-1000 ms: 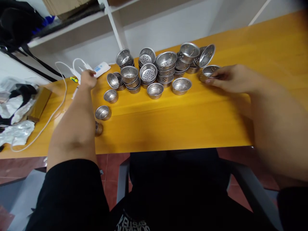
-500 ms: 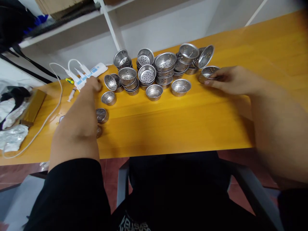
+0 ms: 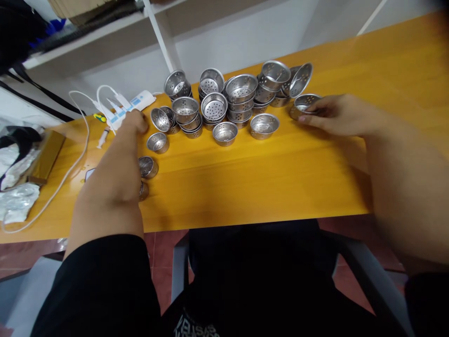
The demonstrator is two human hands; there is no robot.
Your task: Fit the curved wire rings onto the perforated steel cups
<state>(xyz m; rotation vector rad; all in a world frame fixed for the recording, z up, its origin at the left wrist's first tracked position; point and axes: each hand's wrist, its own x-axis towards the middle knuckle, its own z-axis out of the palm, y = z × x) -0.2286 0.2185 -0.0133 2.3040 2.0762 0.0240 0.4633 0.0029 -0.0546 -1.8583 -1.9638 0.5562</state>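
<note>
Right hand (image 3: 336, 114) at the far right of the yellow table (image 3: 266, 178), fingers closed lightly on the rim of a perforated metal cup (image 3: 304, 104). Just left, a crowded pile of stacked cups (image 3: 231, 98). Left hand (image 3: 135, 122) curled beside a tipped cup (image 3: 160, 119), grip unclear; white power strip (image 3: 131, 104) behind. Little changed from half a second ago; both hands hardly shifted.
</note>
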